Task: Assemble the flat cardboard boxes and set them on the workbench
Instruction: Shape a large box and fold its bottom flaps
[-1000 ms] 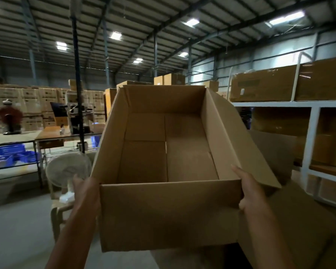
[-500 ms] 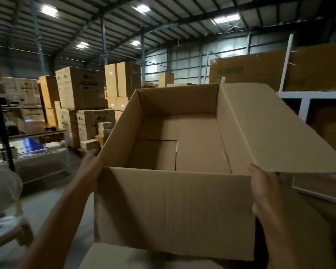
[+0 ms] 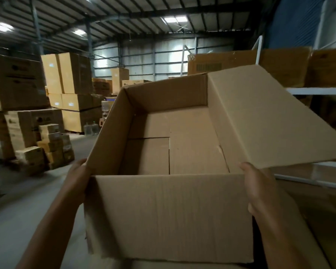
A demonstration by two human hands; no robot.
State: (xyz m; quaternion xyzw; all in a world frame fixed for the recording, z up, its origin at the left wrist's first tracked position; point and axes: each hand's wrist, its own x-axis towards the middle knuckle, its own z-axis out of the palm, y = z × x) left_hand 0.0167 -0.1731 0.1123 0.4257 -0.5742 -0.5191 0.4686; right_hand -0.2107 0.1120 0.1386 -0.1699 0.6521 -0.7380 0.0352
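Box (image 3: 169,216): matt brown corrugated cardbd, ribbed; shelf frame (image 3: 316,91) prob. painted metal.

No legible text — only blurred logos and labels on stacked cartons (image 3: 16,82).

head cam | faces forward and down | close over open box (image 3: 169,216) | warehouse behind

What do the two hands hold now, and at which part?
An open cardboard box: left hand at its near left corner, right hand at its near right corner.
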